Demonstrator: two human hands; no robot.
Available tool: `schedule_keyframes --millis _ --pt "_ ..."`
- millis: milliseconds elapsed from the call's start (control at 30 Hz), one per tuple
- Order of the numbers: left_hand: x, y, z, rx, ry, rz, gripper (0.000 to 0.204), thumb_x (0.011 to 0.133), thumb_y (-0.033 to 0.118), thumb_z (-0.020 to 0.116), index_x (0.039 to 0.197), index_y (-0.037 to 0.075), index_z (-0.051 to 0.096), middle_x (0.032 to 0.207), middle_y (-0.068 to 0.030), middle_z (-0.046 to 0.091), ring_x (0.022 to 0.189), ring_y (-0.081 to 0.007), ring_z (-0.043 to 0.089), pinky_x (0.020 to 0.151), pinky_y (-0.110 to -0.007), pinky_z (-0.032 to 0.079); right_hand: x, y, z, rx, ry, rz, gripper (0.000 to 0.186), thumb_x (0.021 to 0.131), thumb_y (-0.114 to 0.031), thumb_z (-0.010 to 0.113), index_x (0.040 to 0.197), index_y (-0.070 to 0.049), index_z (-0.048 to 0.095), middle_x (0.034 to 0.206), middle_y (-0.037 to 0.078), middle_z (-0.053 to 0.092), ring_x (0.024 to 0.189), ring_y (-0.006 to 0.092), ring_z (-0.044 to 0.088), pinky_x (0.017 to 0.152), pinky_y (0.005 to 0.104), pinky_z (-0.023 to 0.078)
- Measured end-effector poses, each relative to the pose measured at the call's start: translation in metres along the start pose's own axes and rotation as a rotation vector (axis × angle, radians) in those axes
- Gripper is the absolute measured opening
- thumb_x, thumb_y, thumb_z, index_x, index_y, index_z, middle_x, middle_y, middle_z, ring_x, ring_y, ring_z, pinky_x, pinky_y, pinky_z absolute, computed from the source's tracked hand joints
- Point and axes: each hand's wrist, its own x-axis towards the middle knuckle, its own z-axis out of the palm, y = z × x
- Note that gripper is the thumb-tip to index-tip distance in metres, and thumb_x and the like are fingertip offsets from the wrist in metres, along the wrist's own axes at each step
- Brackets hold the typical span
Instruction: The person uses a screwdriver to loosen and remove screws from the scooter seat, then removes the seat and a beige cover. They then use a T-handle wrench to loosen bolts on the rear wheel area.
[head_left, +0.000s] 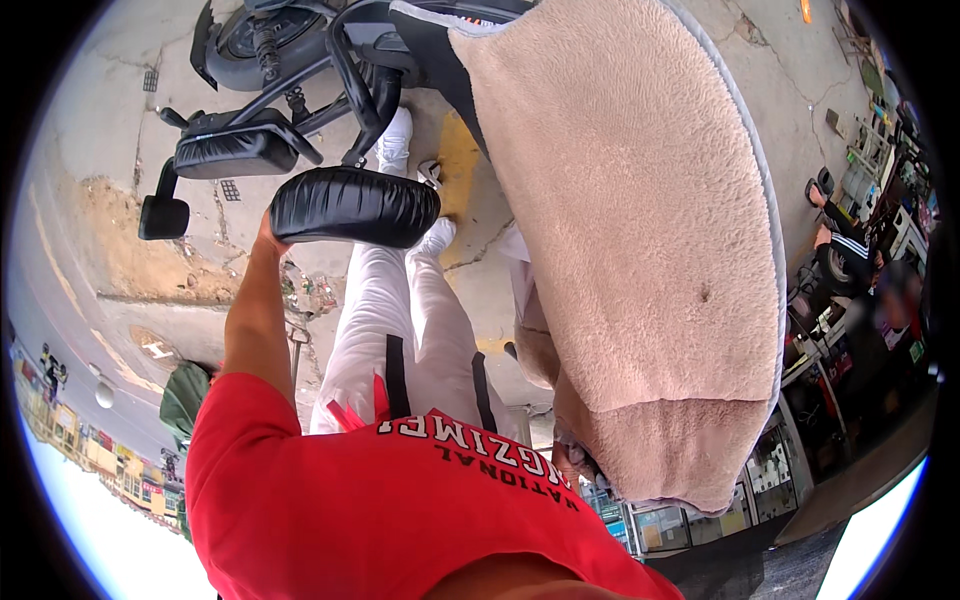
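A black, wrinkled padded seat (355,208) belongs to an electric scooter with a black tubular frame (365,95). My left hand (273,235) is wrapped around the near left end of this seat, and its fingers are mostly hidden behind the padding. A large beige fleece windshield blanket (630,220) with a grey edge spreads over the scooter's front on my right. Its lower end is a browner fleece panel (690,450). By that panel's left edge, my right hand (570,458) shows only in part; its fingers are hidden there.
Behind the seat are a second black cushion (235,150) and a wheel (250,45). Cracked concrete (110,120) with a yellow painted strip (457,165) lies underfoot. Along the right stand cluttered goods (885,150) and a seated person (850,240). Something dark green (185,400) is at the left.
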Motion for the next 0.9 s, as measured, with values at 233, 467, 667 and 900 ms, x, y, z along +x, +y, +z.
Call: schedule_keyframes --millis 233,467,667,900 --pt "-0.035 -0.019 0.021 0.129 0.246 0.013 0.042 0.092 0.042 0.037 0.123 0.016 0.048 0.13 -0.0067 0.045 0.121 -0.0278 0.039 0.099 -0.052 0.03 0.014 0.005 0.068 0.326 0.008 0.055 0.049 0.085 -0.035 0.052 0.123 -0.006 0.042 0.126 0.014 0.044 0.113 0.0312 0.043 0.097 0.0461 0.031" --pt "-0.085 -0.067 0.007 0.381 0.257 0.202 0.057 0.093 0.049 0.032 0.14 0.017 0.028 0.148 -0.0052 0.016 0.138 -0.0278 0.006 0.108 -0.051 0.012 0.065 -0.046 0.167 1.176 -0.097 0.258 0.046 0.085 -0.034 0.052 0.121 -0.007 0.043 0.123 0.013 0.046 0.11 0.0306 0.045 0.094 0.0457 0.034" --pt "-0.109 -0.104 -0.03 0.61 0.299 0.054 0.052 0.093 0.046 0.035 0.133 0.012 0.04 0.143 -0.0091 0.028 0.135 -0.0283 0.016 0.108 -0.049 0.016 0.112 -0.094 0.205 1.813 -0.215 0.472 0.044 0.085 -0.033 0.053 0.119 -0.007 0.044 0.12 0.013 0.047 0.107 0.0301 0.047 0.092 0.0453 0.036" --pt "-0.137 -0.127 -0.024 0.856 0.343 -0.145 0.052 0.092 0.043 0.039 0.131 0.009 0.042 0.138 -0.0137 0.036 0.129 -0.0299 0.029 0.105 -0.044 0.023 0.121 -0.11 0.214 2.103 -0.235 0.614 0.041 0.085 -0.033 0.053 0.117 -0.008 0.045 0.117 0.012 0.049 0.103 0.0294 0.049 0.089 0.0449 0.039"
